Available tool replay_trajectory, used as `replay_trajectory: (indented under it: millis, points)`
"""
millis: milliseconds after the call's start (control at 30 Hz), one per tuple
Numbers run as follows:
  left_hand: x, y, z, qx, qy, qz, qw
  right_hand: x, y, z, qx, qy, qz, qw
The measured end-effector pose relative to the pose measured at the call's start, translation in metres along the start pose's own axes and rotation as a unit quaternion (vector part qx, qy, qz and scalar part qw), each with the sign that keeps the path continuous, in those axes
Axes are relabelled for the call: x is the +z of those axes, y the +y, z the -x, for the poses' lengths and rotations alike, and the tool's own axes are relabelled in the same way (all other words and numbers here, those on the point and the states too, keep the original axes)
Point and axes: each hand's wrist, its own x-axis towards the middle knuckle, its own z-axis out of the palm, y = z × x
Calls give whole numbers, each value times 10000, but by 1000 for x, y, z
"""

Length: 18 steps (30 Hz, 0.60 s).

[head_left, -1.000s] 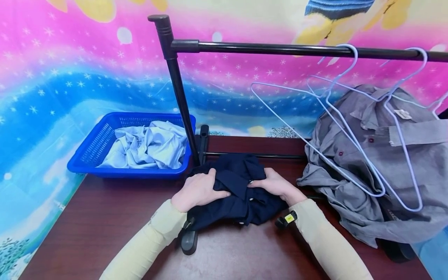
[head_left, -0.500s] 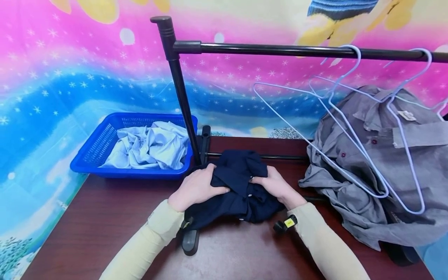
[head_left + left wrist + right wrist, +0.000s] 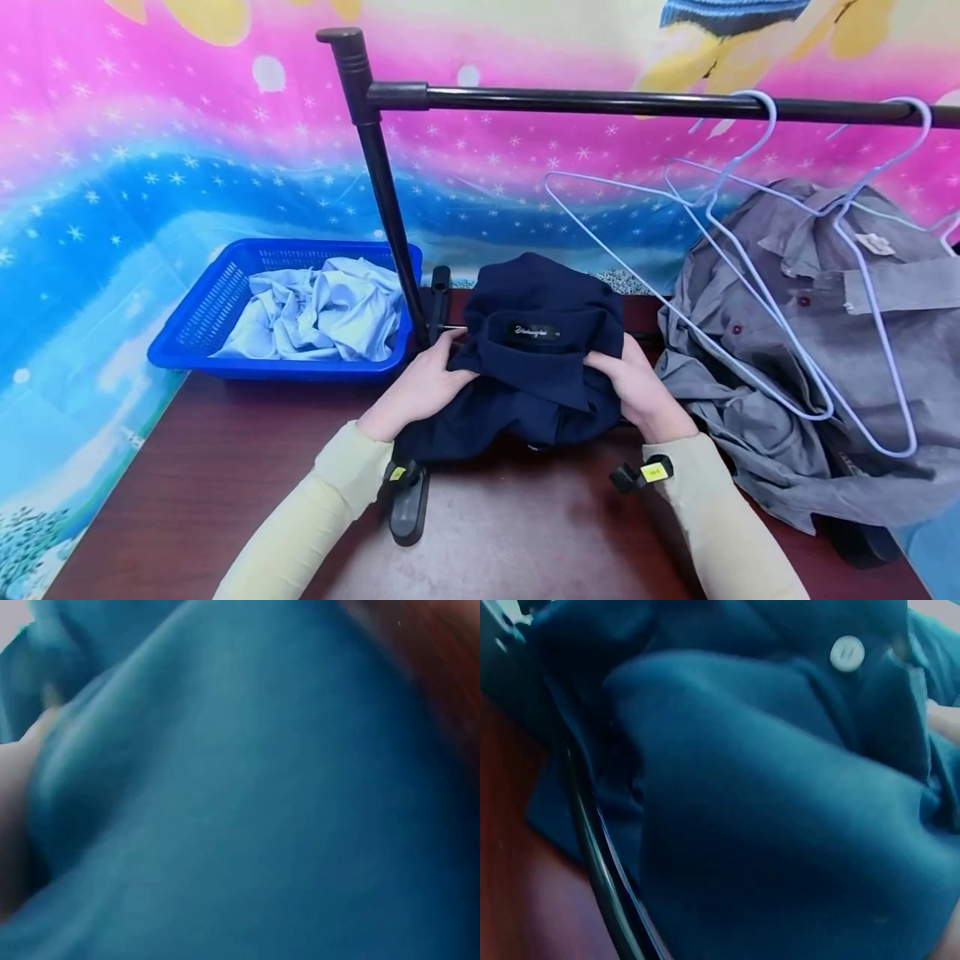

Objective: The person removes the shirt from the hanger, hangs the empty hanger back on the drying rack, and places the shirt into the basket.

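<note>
A navy collared shirt [image 3: 536, 383] is bunched up above the table between both hands, with its collar and black neck label [image 3: 532, 333] facing up. On its left side the left hand [image 3: 423, 383] grips the cloth, thumb on top. The right hand [image 3: 637, 383] pinches the shirt by the right end of the collar. Blue cloth [image 3: 247, 780] fills most of the left wrist view, with a bit of the left hand at the edge. In the right wrist view a white button [image 3: 847, 654] shows on the shirt; the fingers behind the cloth are hidden.
At the left a blue basket [image 3: 172, 346] holds a crumpled light blue garment [image 3: 318, 308]. A black clothes rack [image 3: 585, 102] spans the table, with lilac hangers [image 3: 720, 242] on its bar. A grey shirt [image 3: 780, 350] lies heaped behind them at the right.
Both hands have lifted and spread the navy shirt, turning its collar upward so the neck label shows. The right hand has moved to the right and slightly up.
</note>
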Motion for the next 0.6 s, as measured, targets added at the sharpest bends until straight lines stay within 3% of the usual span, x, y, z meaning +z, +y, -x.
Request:
replay_trajectory:
  millis: [167,300,400,500,600]
  points:
    - [0,2,-1,-54,195,46,9998,12,-11,6,-483,-396,-437,9971]
    - [-6,0,1,43,248,-13,9997,11,-22,8,-950,108,-458,9944]
    - [-12,0,3,340,124,-211,9991,7,-28,8,-1164,493,-630,9900]
    - [-14,0,5,812,102,-544,9952,3,-32,8,-1345,577,-902,9851]
    - [-13,3,8,1340,541,-1033,9841,2,-33,8,-1460,457,-1155,9814]
